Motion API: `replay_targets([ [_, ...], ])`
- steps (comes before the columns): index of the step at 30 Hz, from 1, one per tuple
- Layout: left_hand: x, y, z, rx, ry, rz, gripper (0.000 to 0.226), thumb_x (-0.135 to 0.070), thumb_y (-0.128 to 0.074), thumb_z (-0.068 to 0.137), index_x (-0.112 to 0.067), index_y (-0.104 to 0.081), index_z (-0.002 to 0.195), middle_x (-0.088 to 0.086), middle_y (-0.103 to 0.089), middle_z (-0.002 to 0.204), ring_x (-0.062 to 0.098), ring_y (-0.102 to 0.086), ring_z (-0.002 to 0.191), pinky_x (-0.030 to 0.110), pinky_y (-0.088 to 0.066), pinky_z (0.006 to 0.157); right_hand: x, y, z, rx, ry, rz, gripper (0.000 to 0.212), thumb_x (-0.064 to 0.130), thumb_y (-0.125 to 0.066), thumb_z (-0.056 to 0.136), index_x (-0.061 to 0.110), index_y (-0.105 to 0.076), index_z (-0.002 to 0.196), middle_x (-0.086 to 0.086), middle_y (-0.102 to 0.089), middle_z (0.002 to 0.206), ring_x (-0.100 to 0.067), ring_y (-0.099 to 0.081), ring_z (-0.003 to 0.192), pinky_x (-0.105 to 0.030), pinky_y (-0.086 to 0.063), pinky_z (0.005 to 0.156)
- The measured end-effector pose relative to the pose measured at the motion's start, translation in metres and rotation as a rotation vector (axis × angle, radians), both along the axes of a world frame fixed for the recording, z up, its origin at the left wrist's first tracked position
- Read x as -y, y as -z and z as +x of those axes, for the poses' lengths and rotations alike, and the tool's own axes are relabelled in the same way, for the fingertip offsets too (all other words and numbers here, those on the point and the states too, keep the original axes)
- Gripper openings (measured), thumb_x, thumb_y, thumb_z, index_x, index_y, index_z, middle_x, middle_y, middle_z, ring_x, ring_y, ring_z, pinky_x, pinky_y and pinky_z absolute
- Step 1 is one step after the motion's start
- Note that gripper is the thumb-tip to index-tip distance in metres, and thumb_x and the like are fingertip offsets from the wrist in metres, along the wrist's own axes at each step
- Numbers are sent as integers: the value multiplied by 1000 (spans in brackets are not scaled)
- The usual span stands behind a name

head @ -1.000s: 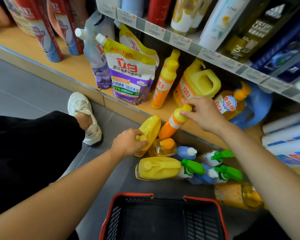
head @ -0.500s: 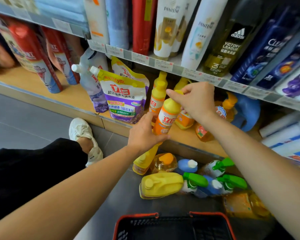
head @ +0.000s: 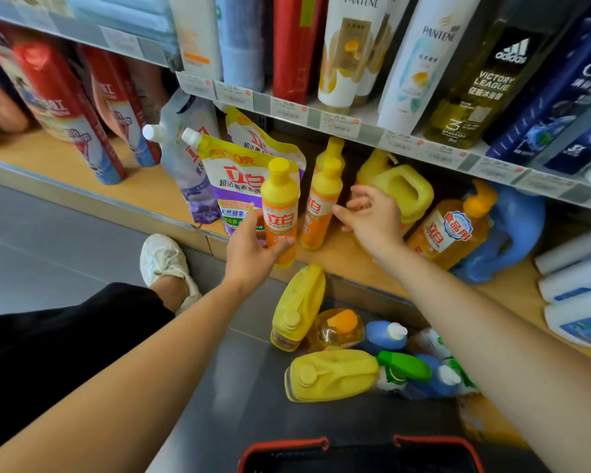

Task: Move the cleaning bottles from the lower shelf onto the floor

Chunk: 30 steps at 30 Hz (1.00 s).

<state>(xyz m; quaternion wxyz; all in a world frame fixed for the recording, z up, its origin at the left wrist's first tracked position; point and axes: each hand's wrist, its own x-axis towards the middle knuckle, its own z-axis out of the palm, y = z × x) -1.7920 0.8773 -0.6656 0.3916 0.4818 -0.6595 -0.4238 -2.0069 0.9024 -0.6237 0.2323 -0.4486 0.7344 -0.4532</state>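
Observation:
My left hand (head: 251, 252) grips an upright orange dish-soap bottle (head: 280, 203) with a yellow cap, held just above the front edge of the lower shelf (head: 342, 261). My right hand (head: 372, 216) hovers open beside a second orange bottle (head: 321, 203) that stands on the shelf, fingers spread and close to it. Behind it are a yellow jug (head: 403, 189), an amber pump bottle (head: 454, 227) and a blue jug (head: 516, 230). On the floor lie two yellow jugs (head: 331, 373), an amber bottle (head: 338, 329), blue bottles (head: 382, 336) and green-trigger sprayers (head: 403, 367).
Refill pouches (head: 232, 186) stand left of the bottles on the shelf. The upper shelf (head: 321, 110) carries shampoo bottles and overhangs the work area. A red-rimmed black basket (head: 355, 452) sits at the bottom edge. My white shoe (head: 162, 261) rests on the grey floor near the shelf base.
The orange bottle passed from my right hand to my left hand. My right hand let go and moved right, opening beside the second orange bottle. The yellow jug my left hand held lies on the floor.

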Motion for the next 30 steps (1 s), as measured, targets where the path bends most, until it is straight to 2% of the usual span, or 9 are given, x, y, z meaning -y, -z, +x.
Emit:
replay_targets([
  [3, 5, 5, -7, -22, -5, 13, 60, -28, -81, 84, -17, -53, 135, -2, -63, 131, 14, -59, 118, 28, -53, 93, 13, 26, 7, -20, -35, 92, 77, 25, -88, 75, 13, -49, 141, -2, -59, 118, -18, -64, 90, -29, -55, 74],
  [6, 11, 12, -16, -37, -3, 37, 58, -30, -81, 84, -21, -52, 133, -10, -62, 125, 9, -59, 113, 15, -49, 83, 23, 49, 13, -78, -60, 47, 64, 21, -87, 76, 10, -54, 130, -8, -65, 120, -17, -65, 93, -12, -45, 66],
  [8, 14, 16, -21, -42, -7, 40, 58, -31, -81, 84, -23, -52, 133, -13, -61, 122, 8, -59, 111, 15, -49, 82, 29, 59, 11, -126, -50, 9, 54, 21, -84, 79, 9, -57, 124, -9, -67, 116, -20, -67, 91, -15, -47, 66],
  [12, 19, 23, -30, -39, -14, 33, 58, -30, -81, 84, -22, -52, 133, -8, -62, 127, 12, -60, 115, 25, -52, 90, 45, 62, 1, -167, -63, 15, 49, 23, -81, 83, 9, -59, 125, -9, -68, 114, -23, -67, 93, -37, -57, 78],
  [16, 22, 28, -38, -35, -1, 56, 59, -30, -81, 84, -25, -51, 134, -7, -63, 129, 15, -60, 119, 35, -54, 95, 64, 59, -11, -175, -67, 10, 44, 17, -81, 83, 7, -61, 120, -12, -68, 111, -25, -67, 91, -44, -58, 81],
  [21, 24, 32, -46, 34, -3, 44, 56, -29, -83, 83, -25, -54, 131, -8, -65, 124, 14, -60, 117, 42, -56, 96, 66, 58, -18, -64, -75, 63, 55, 6, -77, 85, 7, -54, 135, -14, -64, 125, -27, -66, 101, -45, -56, 89],
  [24, 25, 34, -54, 97, 22, 22, 53, -30, -84, 82, -25, -57, 127, -7, -67, 119, 13, -61, 111, 44, -57, 93, 44, 57, -15, 46, -59, 50, 65, -1, -72, 86, 12, -47, 144, -10, -61, 132, -24, -68, 103, -38, -58, 90],
  [27, 26, 32, -64, 154, 54, -3, 52, -32, -82, 84, -25, -59, 129, -7, -69, 116, 12, -62, 107, 40, -58, 91, 14, 56, -5, 152, -109, 29, 67, 11, -80, 75, 20, -55, 136, 1, -67, 120, -13, -72, 94, -23, -59, 77],
  [30, 26, 30, -67, 181, 62, -30, 44, -32, -77, 88, -23, -61, 129, -6, -71, 113, 10, -63, 101, 38, -58, 89, 0, 55, 9, 138, -148, 11, 61, 27, -86, 76, 22, -59, 131, 3, -70, 113, -11, -73, 92, -23, -60, 78],
])
